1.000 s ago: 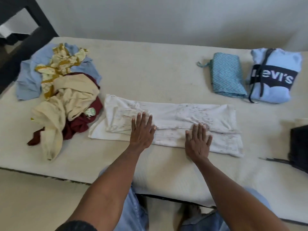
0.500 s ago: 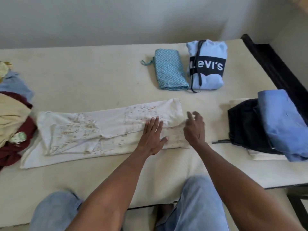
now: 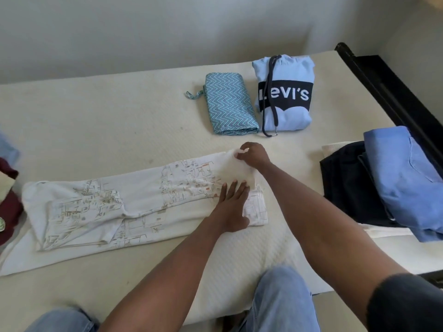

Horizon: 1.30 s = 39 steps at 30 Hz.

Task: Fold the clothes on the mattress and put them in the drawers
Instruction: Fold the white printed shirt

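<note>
A white printed garment (image 3: 134,207) lies folded into a long strip across the cream mattress (image 3: 96,116). My left hand (image 3: 233,204) presses flat on its right part, fingers straight. My right hand (image 3: 254,155) pinches the strip's far right corner and has it lifted off the mattress, turned toward the left. A folded teal zigzag cloth (image 3: 229,107) and a folded light-blue Levi's hoodie (image 3: 285,92) lie side by side at the back.
At the right edge sits a stack of a blue garment (image 3: 407,178) on a black one (image 3: 347,183) over a cream one. Maroon and cream unfolded clothes (image 3: 8,200) show at the left edge. A black bed frame (image 3: 388,92) runs along the right.
My view swung right, so the unfolded pile slid to the left edge. Both hands moved to the strip's right end, and my right hand took its corner and lifted it.
</note>
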{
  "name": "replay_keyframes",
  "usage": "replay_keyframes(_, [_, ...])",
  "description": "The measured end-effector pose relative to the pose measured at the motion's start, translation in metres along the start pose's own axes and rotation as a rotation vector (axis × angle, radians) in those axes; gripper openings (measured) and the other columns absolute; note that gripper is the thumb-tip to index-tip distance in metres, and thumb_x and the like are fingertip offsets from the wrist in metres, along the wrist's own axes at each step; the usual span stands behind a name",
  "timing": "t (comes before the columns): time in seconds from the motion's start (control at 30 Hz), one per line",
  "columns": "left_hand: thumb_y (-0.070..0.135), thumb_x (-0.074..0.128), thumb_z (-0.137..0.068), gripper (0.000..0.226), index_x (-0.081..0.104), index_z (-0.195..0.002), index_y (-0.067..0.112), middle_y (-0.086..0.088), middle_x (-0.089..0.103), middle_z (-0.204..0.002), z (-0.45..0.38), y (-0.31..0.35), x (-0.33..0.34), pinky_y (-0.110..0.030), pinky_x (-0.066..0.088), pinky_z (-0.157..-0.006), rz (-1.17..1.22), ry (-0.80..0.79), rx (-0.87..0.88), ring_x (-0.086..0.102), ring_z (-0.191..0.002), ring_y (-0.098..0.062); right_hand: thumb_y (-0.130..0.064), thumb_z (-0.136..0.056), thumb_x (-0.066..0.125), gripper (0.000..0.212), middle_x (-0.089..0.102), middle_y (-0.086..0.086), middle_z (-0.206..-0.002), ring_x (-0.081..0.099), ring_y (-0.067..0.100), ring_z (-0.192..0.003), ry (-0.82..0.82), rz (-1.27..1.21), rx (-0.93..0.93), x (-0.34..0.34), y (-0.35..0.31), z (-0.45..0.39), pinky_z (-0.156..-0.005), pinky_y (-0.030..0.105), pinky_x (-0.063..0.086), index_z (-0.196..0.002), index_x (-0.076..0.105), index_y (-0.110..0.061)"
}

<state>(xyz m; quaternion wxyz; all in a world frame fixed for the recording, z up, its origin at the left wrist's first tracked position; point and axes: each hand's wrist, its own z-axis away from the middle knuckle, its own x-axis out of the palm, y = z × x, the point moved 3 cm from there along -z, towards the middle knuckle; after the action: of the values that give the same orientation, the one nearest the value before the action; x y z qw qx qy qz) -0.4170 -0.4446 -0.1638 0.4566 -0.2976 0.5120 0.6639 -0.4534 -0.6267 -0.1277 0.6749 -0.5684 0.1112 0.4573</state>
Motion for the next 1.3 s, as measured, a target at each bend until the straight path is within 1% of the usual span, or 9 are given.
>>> replay_keyframes(0.27, [0.072, 0.05, -0.083, 0.115, -0.006, -0.154, 0.002, -0.019, -0.009, -0.162, -0.009, 0.043, 0.013, -0.049, -0.017, -0.118, 0.142, 0.162, -0.237, -0.016, -0.15, -0.031, -0.024, -0.087, 0.073, 0.04, 0.058, 0.008, -0.114, 0.055, 0.02, -0.092, -0.142, 0.063, -0.041, -0.016, 0.002, -0.017, -0.065, 0.025, 0.042, -0.123, 0.06, -0.014])
replay_keyframes(0.43, [0.054, 0.035, -0.091, 0.102, -0.033, -0.142, -0.003, -0.028, 0.008, -0.158, -0.023, 0.057, 0.034, -0.053, -0.012, -0.118, 0.104, 0.313, -0.38, -0.025, -0.144, -0.037, -0.032, -0.086, 0.074, 0.048, 0.054, 0.012, -0.128, 0.052, 0.026, -0.115, -0.194, 0.227, -0.13, -0.007, 0.006, -0.021, -0.084, 0.025, 0.042, -0.127, 0.061, -0.011])
replay_keyframes(0.6, [0.014, 0.032, -0.082, 0.072, 0.02, -0.147, -0.013, -0.03, 0.035, -0.15, -0.021, 0.06, 0.029, -0.057, 0.016, -0.117, 0.152, 0.284, -0.472, 0.024, -0.144, -0.043, -0.027, -0.091, 0.066, 0.035, 0.053, 0.019, -0.127, 0.053, 0.029, -0.109, -0.196, 0.261, -0.126, -0.002, 0.0, -0.017, -0.08, 0.028, 0.04, -0.118, 0.061, -0.005])
replay_keyframes(0.67, [0.003, 0.032, -0.083, 0.065, 0.028, -0.148, -0.008, -0.026, 0.032, -0.153, -0.023, 0.056, 0.02, -0.053, 0.016, -0.119, 0.218, 0.304, -0.438, 0.025, -0.145, -0.04, -0.021, -0.093, 0.064, 0.027, 0.056, 0.018, -0.124, 0.053, 0.028, -0.099, -0.206, 0.244, -0.125, -0.006, -0.008, -0.013, -0.074, 0.029, 0.038, -0.112, 0.059, -0.003])
replay_keyframes(0.77, [0.007, 0.034, -0.099, 0.052, 0.031, -0.15, 0.01, -0.013, 0.036, -0.153, -0.007, 0.048, -0.007, -0.042, 0.027, -0.118, 0.739, 0.393, -0.42, 0.034, -0.14, -0.028, -0.011, -0.092, 0.062, 0.027, 0.057, 0.019, -0.112, 0.059, 0.029, -0.082, -0.219, 0.143, -0.109, -0.017, -0.025, -0.001, -0.057, 0.032, 0.05, -0.115, 0.053, -0.002])
replay_keyframes(0.9, [0.019, 0.042, -0.104, 0.028, 0.056, -0.128, 0.015, 0.001, 0.06, -0.102, 0.039, 0.025, -0.06, -0.013, 0.05, -0.072, 1.65, 0.581, -0.561, 0.056, -0.084, -0.007, 0.004, -0.086, 0.056, 0.043, 0.057, 0.009, -0.085, 0.057, 0.019, -0.06, -0.252, -0.017, -0.168, -0.03, -0.076, 0.028, -0.04, 0.02, 0.047, -0.123, 0.061, -0.017])
replay_keyframes(1.0, [0.024, 0.05, -0.093, 0.05, 0.048, -0.14, 0.006, -0.008, 0.066, -0.114, 0.084, -0.008, -0.083, -0.03, 0.05, -0.091, 2.309, 0.495, -0.363, 0.064, -0.102, -0.02, 0.004, -0.082, 0.058, 0.028, 0.058, 0.012, -0.077, 0.058, 0.024, -0.06, -0.317, -0.168, -0.218, -0.026, -0.136, 0.06, -0.046, 0.025, 0.051, -0.103, 0.072, -0.008])
replay_keyframes(1.2, [0.02, 0.045, -0.099, 0.044, 0.048, -0.144, 0.02, -0.007, 0.05, -0.146, 0.18, -0.072, -0.122, -0.045, 0.028, -0.117, 2.513, 0.732, -0.032, 0.046, -0.135, -0.027, -0.041, -0.093, 0.059, 0.034, 0.071, 0.023, -0.098, 0.071, 0.035, -0.085, -0.638, -0.375, -0.23, 0.024, -0.247, 0.094, -0.07, 0.034, 0.054, -0.1, 0.065, -0.008])
replay_keyframes(1.3, [0.024, 0.045, -0.098, 0.05, 0.043, -0.148, 0.018, -0.01, 0.047, -0.148, 0.246, -0.13, -0.128, -0.053, 0.035, -0.112, 2.49, 0.894, 0.01, 0.047, -0.134, -0.032, -0.054, -0.091, 0.058, 0.048, 0.071, 0.025, -0.105, 0.07, 0.037, -0.095, -0.765, -0.341, -0.286, 0.095, -0.315, 0.12, -0.078, 0.037, 0.055, -0.101, 0.065, -0.008])
